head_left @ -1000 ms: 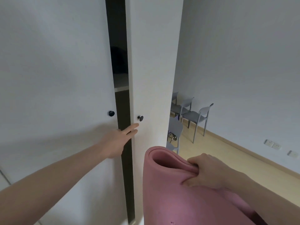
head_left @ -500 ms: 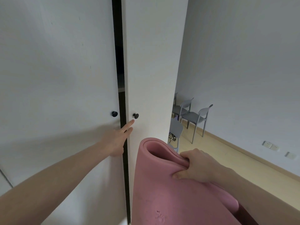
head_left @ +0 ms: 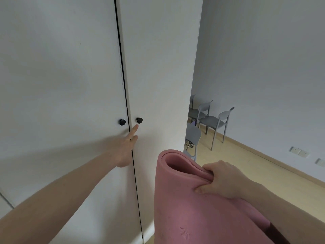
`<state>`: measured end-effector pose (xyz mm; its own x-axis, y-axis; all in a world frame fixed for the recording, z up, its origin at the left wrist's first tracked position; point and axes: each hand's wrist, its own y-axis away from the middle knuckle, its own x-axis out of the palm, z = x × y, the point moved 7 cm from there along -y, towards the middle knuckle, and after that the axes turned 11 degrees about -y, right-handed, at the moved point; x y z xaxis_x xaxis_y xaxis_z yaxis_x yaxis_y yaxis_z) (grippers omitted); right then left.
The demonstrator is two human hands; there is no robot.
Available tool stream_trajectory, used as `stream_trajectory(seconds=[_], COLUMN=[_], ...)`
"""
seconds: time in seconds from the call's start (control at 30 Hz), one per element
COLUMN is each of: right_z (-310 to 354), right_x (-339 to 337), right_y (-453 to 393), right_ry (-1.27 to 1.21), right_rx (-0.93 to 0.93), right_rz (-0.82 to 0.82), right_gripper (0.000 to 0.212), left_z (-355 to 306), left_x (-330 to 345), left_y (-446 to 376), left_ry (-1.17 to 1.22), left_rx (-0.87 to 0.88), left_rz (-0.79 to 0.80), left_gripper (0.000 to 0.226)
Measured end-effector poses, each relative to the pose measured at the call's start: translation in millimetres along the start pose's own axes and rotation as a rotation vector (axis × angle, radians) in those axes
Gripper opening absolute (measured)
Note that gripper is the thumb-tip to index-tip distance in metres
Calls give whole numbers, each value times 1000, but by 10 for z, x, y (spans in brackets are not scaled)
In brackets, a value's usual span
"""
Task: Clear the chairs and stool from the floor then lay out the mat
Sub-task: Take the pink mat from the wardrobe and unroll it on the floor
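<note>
Upright, rolled mat (head_left: 190, 205), open end up; right hand (head_left: 223, 180) grip pinches rim.

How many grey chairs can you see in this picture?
4. One chair stands nearest, beside the cupboard's edge; two stand along the wall, one nearer and one behind it; a fourth peeks out behind the cupboard. More may be hidden.

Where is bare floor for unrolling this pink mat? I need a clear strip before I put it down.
The wood floor looks bare between the right wall's baseboard and the rolled mat gripped by the right hand. It is crowded farther back, where grey chairs cluster beside the wardrobe.
</note>
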<state>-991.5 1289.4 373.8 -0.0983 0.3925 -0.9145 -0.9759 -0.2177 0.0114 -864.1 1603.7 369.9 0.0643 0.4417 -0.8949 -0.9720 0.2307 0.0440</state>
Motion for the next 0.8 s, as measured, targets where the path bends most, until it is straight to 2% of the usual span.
stream_trajectory(seconds=[0.17, 0.33, 0.4, 0.5, 0.57, 0.67, 0.8], right_z=[-295, -680, -893, -1220, -1390, -1669, -2193], right_x=[-41, -129, -187, -309, -390, -559, -867], right_y=[2, -5, -10, -23, -28, -38, -4], right_ry=[-11, -25, -30, -42, -52, -66, -77], right_rx=[26, 60, 85, 118, 123, 134, 194], right_rz=[-11, -20, -31, -46, -51, -62, -97], right_gripper=[61, 57, 59, 60, 59, 56, 54], left_z=[-95, -546, -917, -1606, -1984, -2404, -2924], left_x=[56, -38, -195, -451, -587, -737, -970], left_y=[-112, -267, -340, -427, -479, -664, -984], left_ry=[31, 93, 167, 351, 503, 830, 1101], left_rx=[-66, -73, 65, 402, 537, 583, 597], left_rz=[35, 68, 53, 42, 72, 138, 138], left_gripper=[96, 109, 108, 113, 117, 120, 114])
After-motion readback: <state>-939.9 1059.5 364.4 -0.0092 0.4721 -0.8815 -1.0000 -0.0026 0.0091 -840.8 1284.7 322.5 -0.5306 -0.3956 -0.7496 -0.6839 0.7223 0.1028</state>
